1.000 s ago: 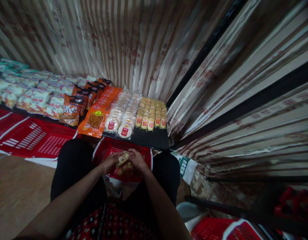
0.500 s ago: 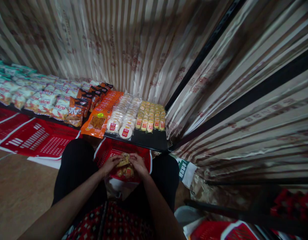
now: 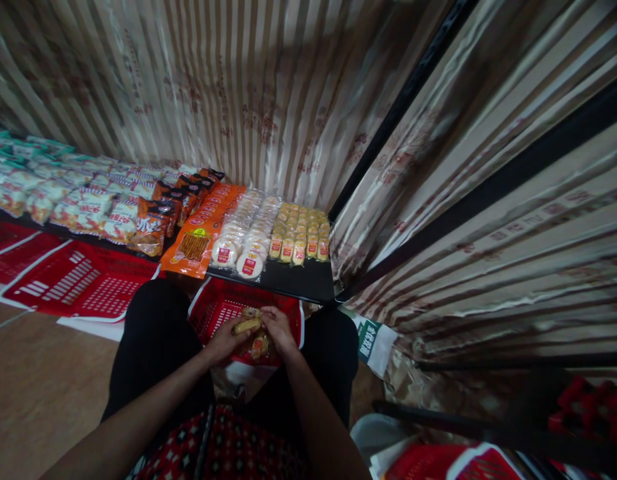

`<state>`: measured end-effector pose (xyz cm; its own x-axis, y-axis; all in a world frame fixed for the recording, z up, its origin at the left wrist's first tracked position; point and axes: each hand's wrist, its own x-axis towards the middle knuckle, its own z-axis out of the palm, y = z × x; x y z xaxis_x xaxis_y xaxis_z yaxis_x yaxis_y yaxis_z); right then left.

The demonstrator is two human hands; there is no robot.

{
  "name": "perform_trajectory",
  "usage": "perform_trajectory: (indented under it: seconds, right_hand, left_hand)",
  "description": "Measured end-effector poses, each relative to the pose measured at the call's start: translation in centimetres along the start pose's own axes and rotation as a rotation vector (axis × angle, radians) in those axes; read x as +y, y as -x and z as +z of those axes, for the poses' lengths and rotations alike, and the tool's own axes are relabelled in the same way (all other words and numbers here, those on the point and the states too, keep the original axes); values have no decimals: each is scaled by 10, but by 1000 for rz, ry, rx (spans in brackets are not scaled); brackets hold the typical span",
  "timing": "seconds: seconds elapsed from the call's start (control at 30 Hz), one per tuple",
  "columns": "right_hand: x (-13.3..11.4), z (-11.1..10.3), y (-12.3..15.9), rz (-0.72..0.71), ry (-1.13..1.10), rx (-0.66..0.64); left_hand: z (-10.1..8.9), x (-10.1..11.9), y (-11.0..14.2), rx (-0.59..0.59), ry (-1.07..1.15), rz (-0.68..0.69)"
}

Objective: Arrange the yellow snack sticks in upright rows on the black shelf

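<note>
Over a red basket (image 3: 218,313) between my knees, my left hand (image 3: 227,341) grips a small yellow snack packet (image 3: 247,325). My right hand (image 3: 278,328) is closed at the right end of the packets, its fingertips by another yellow packet (image 3: 251,312). Exactly what the right fingers pinch is hard to make out. Below them, more yellow snack packets (image 3: 259,347) lie in the basket. Rows of similar yellow packets (image 3: 299,233) stand on the black shelf (image 3: 293,277) in front of me, beside clear-wrapped round white crackers (image 3: 250,263).
An orange bag of stick snacks (image 3: 193,247) and many white and orange snack bags (image 3: 93,207) fill the shelf leftward. Red baskets (image 3: 78,280) sit under it. A striped curtain (image 3: 213,93) hangs behind, with a black metal post (image 3: 398,113) at the right.
My left hand has shifted slightly, and the yellow packet in it now shows lengthwise. The fingers of my right hand have moved a little. The view has shifted slightly.
</note>
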<state>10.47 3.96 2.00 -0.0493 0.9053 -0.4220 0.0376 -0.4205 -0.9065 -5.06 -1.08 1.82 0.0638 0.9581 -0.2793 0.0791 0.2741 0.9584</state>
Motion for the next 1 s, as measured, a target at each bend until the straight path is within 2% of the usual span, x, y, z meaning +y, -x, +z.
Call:
perform_trajectory:
  seconds: [0.07, 0.23, 0.47, 0.57, 0.67, 0.77, 0.87, 1.0]
  right_hand:
    - [-1, 1, 0, -3, 1, 0]
    - [-3, 3, 0, -14, 6, -7]
    - [-13, -1, 3, -139, 84, 19]
    - [-15, -3, 5, -160, 170, 19]
    - [-14, -2, 6, -150, 250, -62]
    - [-13, 0, 9, -145, 188, -134]
    - [-17, 1, 12, -186, 144, -121]
    - [-28, -1, 18, -257, 212, -78]
  left_hand:
    - [-1, 1, -1, 19, -51, 10]
    - [1, 10, 2, -94, 65, -70]
    - [5, 26, 12, -58, 296, -234]
    - [6, 32, 14, -18, 313, -231]
    - [8, 38, 15, 6, 326, -226]
    - [11, 42, 15, 12, 354, -229]
    - [16, 47, 15, -2, 369, -248]
    - [20, 53, 16, -35, 360, -277]
